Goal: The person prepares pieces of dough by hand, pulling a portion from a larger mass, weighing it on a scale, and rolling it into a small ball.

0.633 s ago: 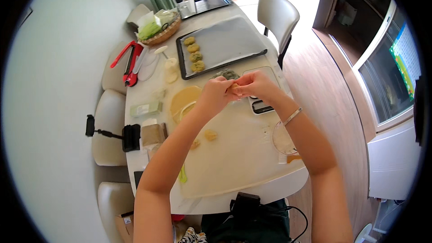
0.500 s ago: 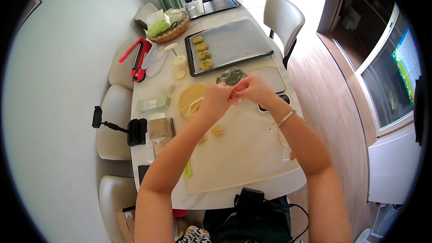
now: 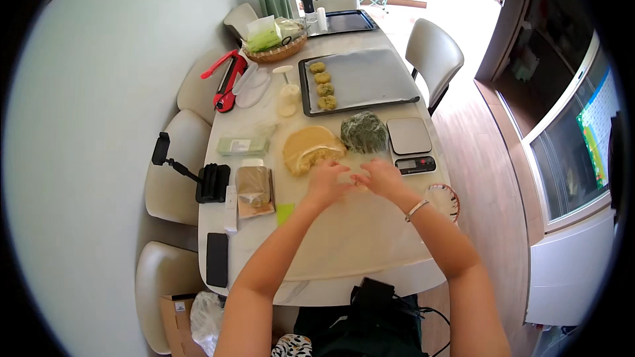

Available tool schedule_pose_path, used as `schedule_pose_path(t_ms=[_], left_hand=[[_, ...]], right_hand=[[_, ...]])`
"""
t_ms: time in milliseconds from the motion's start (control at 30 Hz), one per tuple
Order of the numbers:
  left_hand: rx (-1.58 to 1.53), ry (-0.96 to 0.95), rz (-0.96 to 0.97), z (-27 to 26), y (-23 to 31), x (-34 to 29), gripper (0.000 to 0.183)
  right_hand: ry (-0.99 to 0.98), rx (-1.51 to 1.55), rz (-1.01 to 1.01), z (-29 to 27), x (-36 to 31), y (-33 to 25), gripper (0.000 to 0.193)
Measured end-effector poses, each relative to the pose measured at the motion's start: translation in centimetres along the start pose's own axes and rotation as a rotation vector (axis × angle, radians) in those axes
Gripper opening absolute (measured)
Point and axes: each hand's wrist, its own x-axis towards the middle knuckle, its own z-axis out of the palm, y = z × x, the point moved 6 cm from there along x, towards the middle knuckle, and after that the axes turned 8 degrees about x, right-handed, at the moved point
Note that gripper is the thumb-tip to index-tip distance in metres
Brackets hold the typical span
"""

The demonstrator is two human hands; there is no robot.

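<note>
Over the pale mat, my left hand and my right hand come close together, their fingertips nearly meeting. The fingers of both look loosely spread, and I make out nothing held in them. The mat just beneath the fingers is partly hidden. Beyond my left hand lies a flattened yellow dough, partly under clear plastic film. To its right sits a dark green lump wrapped in film. Several greenish-yellow dough rounds stand in a row on the left side of a paper-lined baking tray.
A kitchen scale sits right of the green lump. Along the left are a brown packet, a phone stand, a green pack, a white plunger-type press and a red sealer. A wicker basket stands farther back.
My hands have come down toward the mat and moved slightly apart from their fingertip-to-fingertip pinch. The whole view has shifted, so the scale and green lump now show fully.
</note>
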Motion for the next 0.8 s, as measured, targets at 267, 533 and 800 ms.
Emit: schedule_pose_path(t_ms=[267,533,800], left_hand=[[0.518,0.158,-0.358,-6.7,-5.6,-1.4,0.037],[0.133,0.209,-0.415,-4.7,-8.9,-3.3,0.027],[-0.259,0.355,-0.545,-3.2,-12.5,-3.2,0.016]], right_hand=[[0.085,0.223,-0.38,2.6,3.4,-6.1,0.02],[0.155,0.267,-0.467,6.0,5.4,-8.7,0.022],[0.097,0.312,-0.411,6.9,6.3,-8.2,0.023]])
